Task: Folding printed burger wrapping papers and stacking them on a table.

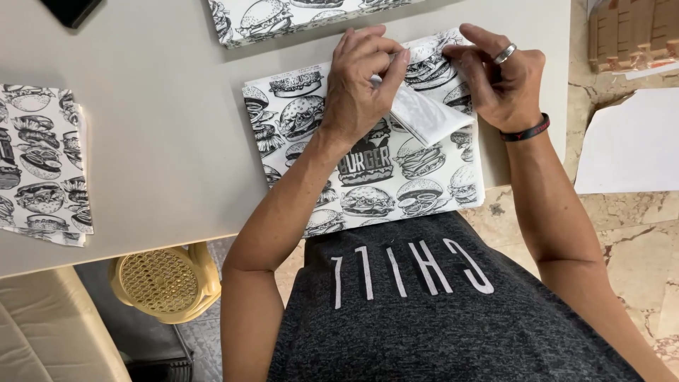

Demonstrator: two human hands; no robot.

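We have both hands at the far edge of the printed paper sheet (pixel 368 177) that lies on top of a stack at the near edge of the grey table (pixel 163 141), right in front of us. Our left hand (pixel 361 85) has its fingers curled and pressed together, pinching the top edge of the sheet, while our right hand (pixel 498 74), ring and wristband showing, pinches the corner with thumb and forefinger; between them the folded-over flap (pixel 428 117) turns its white underside up. The paper looks thin, so we judge that pulling unevenly with the two pinches could tear the corner or leave a crooked crease, and a second sheet from the stack could lift with it if the pinch goes too deep. The stack also overhangs the table edge a little towards us, so a push could slide it off. Another printed stack (pixel 42 163) lies well apart on the left, a third (pixel 283 18) sits just beyond our hands and crowds the far side, and a yellow stool (pixel 166 279) stands below the table.
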